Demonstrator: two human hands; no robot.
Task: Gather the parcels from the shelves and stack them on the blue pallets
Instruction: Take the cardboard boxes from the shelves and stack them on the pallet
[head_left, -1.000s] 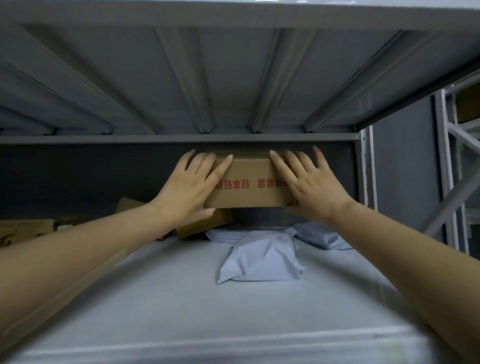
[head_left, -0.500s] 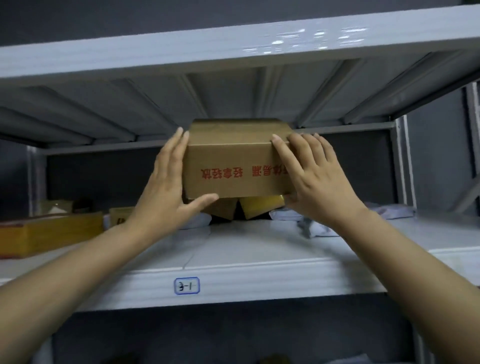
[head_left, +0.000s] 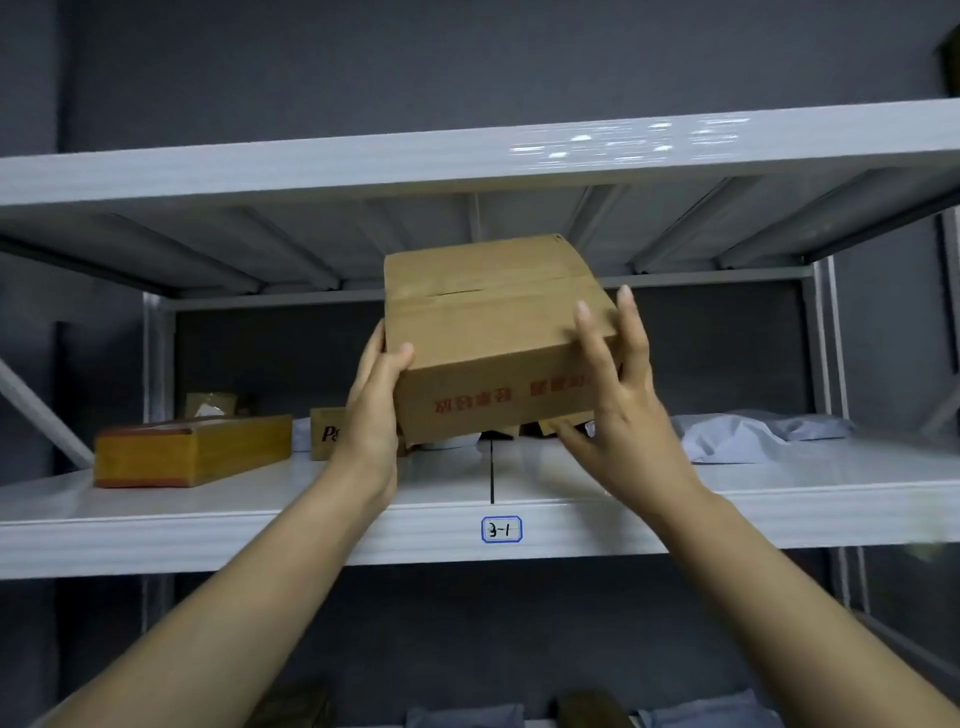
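Observation:
A brown cardboard box (head_left: 488, 338) with upside-down red print on its near face hangs in the air above the front of the grey shelf (head_left: 260, 525). My left hand (head_left: 371, 410) grips its left side, thumb on the top edge. My right hand (head_left: 618, 395) holds its right side, fingers spread up along the corner. The box tilts slightly, its taped top facing me. No blue pallet is in view.
On the shelf labelled 3-1 (head_left: 501, 529) lie a long yellow-brown box (head_left: 192, 451) at left, a small carton (head_left: 327, 434) behind my left wrist and grey mailer bags (head_left: 737, 436) at right. The shelf above (head_left: 467, 161) hangs close over the box. More bags lie on the lower level (head_left: 711, 714).
The box has come forward from deep inside the shelf to above its front edge. My view has pulled back and dropped, and the box top now shows.

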